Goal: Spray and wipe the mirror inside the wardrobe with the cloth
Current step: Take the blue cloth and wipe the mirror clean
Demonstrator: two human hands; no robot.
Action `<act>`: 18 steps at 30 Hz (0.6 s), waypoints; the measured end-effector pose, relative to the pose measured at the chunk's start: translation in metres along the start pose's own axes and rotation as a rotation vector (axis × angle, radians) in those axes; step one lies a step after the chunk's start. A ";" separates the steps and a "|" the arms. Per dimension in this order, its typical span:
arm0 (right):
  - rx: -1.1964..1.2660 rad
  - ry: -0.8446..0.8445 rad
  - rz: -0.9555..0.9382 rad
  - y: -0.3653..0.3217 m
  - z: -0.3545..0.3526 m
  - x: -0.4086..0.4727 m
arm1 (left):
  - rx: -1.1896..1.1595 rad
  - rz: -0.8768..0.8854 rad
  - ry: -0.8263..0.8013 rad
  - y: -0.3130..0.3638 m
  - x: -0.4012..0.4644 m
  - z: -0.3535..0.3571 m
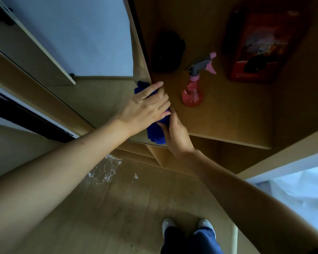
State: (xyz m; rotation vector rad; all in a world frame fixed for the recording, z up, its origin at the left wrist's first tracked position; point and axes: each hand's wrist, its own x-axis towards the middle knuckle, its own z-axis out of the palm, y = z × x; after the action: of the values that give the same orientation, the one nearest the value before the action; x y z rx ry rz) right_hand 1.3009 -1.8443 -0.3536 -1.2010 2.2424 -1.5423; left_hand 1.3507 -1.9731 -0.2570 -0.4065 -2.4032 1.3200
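A blue cloth [155, 133] lies against the mirror [84, 57] on the wardrobe's left inner side. My left hand [145, 107] lies flat over the cloth's upper part, fingers straight, pressing it to the glass. My right hand [174, 134] grips the cloth's lower end, its fingers curled round the fabric. A pink spray bottle [193, 92] with a grey and pink trigger stands upright on the wooden shelf [228, 116], just right of both hands. Much of the cloth is hidden under my hands.
On the same shelf sit a dark object [168, 52] at the back and a red box [261, 46] to the right. Lower shelves [154, 153] show below. Wooden floor [136, 208] with a white smear and my shoes [188, 226] lie beneath.
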 end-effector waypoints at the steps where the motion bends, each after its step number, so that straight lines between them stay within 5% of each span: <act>1: -0.018 -0.002 0.006 -0.001 -0.005 -0.002 | -0.034 -0.021 -0.012 -0.001 0.000 -0.005; 7: 0.028 0.024 0.088 -0.010 -0.054 -0.013 | -0.613 -0.179 0.040 0.004 -0.010 -0.035; 12: 0.124 0.023 0.231 -0.028 -0.098 -0.010 | -1.020 -0.666 0.185 0.017 -0.016 -0.059; 18: 0.482 0.067 0.386 -0.067 -0.134 -0.011 | -1.238 -0.962 0.202 0.030 0.003 -0.088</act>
State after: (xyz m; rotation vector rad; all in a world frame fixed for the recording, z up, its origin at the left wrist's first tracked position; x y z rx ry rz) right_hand 1.2700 -1.7509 -0.2398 -0.5552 1.8307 -1.8189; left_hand 1.3899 -1.8905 -0.2380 0.3204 -2.3702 -0.6216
